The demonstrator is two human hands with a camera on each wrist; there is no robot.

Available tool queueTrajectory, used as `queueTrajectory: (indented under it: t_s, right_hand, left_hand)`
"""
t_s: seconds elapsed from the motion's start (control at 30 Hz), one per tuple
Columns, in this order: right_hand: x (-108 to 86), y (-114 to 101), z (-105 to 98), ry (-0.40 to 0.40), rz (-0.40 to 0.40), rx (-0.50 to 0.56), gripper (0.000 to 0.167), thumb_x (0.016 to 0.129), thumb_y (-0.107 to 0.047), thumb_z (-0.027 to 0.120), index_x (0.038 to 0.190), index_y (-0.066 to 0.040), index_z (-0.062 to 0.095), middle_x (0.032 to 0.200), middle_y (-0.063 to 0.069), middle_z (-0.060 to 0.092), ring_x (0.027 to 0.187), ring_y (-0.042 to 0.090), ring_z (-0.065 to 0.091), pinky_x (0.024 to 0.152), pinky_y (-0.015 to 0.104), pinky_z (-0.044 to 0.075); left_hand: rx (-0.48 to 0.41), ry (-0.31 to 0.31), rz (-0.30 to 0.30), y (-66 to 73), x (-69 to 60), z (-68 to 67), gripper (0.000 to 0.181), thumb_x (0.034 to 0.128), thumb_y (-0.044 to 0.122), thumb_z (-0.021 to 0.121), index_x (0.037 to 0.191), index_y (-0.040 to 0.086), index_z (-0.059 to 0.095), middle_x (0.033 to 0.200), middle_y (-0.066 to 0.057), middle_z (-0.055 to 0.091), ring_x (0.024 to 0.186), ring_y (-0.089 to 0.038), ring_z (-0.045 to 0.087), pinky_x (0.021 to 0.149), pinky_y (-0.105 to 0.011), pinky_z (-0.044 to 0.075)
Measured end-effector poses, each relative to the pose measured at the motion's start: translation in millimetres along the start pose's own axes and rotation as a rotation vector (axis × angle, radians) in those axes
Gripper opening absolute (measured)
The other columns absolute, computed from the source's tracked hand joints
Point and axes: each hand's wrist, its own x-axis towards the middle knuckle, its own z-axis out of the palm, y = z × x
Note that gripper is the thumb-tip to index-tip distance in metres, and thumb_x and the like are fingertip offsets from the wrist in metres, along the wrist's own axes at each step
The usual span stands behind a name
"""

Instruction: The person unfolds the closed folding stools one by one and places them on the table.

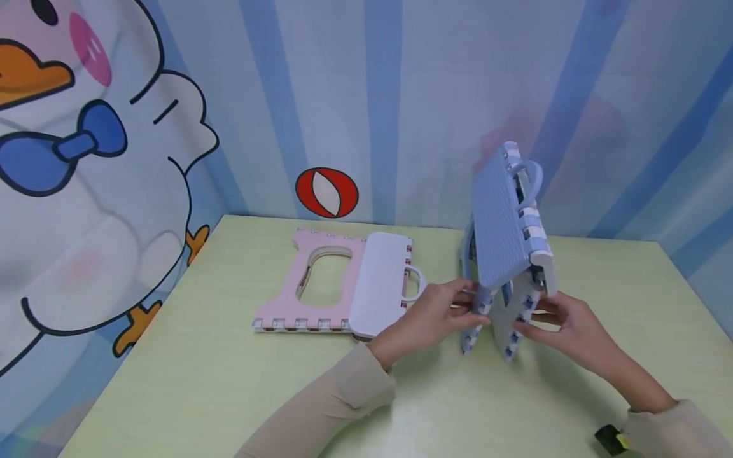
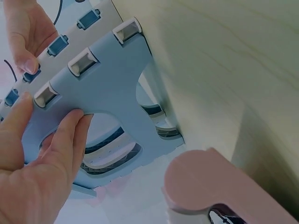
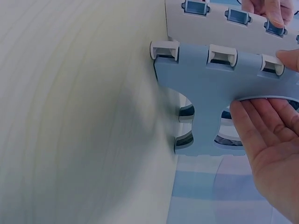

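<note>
A blue and white folding step stool (image 1: 499,219) stands partly unfolded on the table, its ribbed top panel steeply tilted and a loop handle at the upper edge. My left hand (image 1: 433,310) grips the left leg panel. In the left wrist view its thumb lies at the hinged edge and its fingers reach into the cutout of the blue panel (image 2: 117,79). On the other side, my right hand (image 1: 574,334) grips the right leg panel near its hinges. The right wrist view shows the right hand's fingers (image 3: 252,123) curled into a cutout.
Left of the stool, a pink and white folding stool (image 1: 280,308) lies folded flat, its white handle near my left wrist. The pale green table (image 1: 189,375) meets a printed curtain (image 1: 435,114) behind. A small black and yellow object (image 1: 610,439) sits by my right sleeve.
</note>
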Motion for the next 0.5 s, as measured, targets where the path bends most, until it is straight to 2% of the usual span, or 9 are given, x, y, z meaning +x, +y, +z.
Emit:
queueTrajectory:
  t_s: [0.5]
  right_hand:
    - [-3.3,4.9,-5.8,-0.016,0.025,-0.032,0.048,0.089,-0.006,0.075,0.131,0.006,0.055,0.116,0.024,0.065,0.097,-0.006,0.061,0.08,0.023,0.055]
  left_hand:
    - [0.003,0.001,0.014,-1.1,0.8,-0.5,0.045,0.0941,0.019,0.07,0.134,0.003,0.054,0.125,-0.012,0.067,0.111,-0.005,0.063,0.082,-0.017,0.053]
